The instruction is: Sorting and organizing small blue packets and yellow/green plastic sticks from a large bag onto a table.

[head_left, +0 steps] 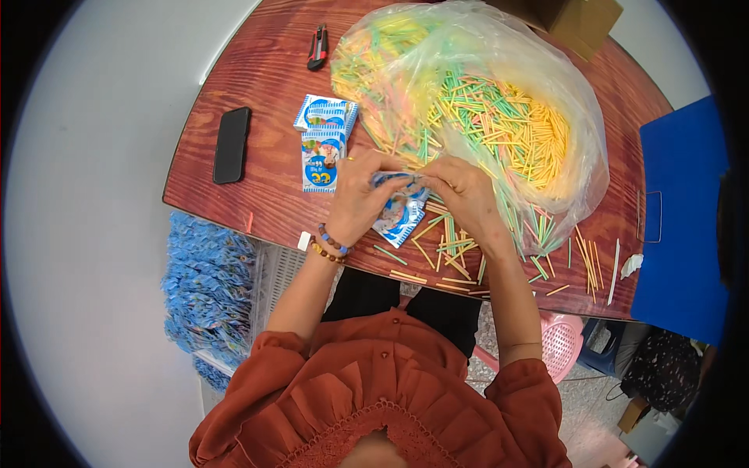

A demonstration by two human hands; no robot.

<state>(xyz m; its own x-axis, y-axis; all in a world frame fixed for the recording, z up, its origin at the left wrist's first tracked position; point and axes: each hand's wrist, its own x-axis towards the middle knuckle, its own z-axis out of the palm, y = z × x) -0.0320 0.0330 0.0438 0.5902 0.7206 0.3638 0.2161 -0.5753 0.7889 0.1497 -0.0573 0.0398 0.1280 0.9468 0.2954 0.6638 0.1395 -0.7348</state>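
Now packet [400,214] btwn both hands [413,195].

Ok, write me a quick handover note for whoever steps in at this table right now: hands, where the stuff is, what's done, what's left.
Left hand and right hand together grip one small blue-and-white printed paper packet at the table edge; whether any sticks are inside cannot be seen.
The big clear plastic bag of yellow, green and pink thin sticks lies open behind the hands, and loose sticks are scattered on the brown wooden table.
Two more matching packets lie left of the hands.
Done: a pile of blue packets sits in the white basket below the table's left edge.
Left: the bag remains very full.
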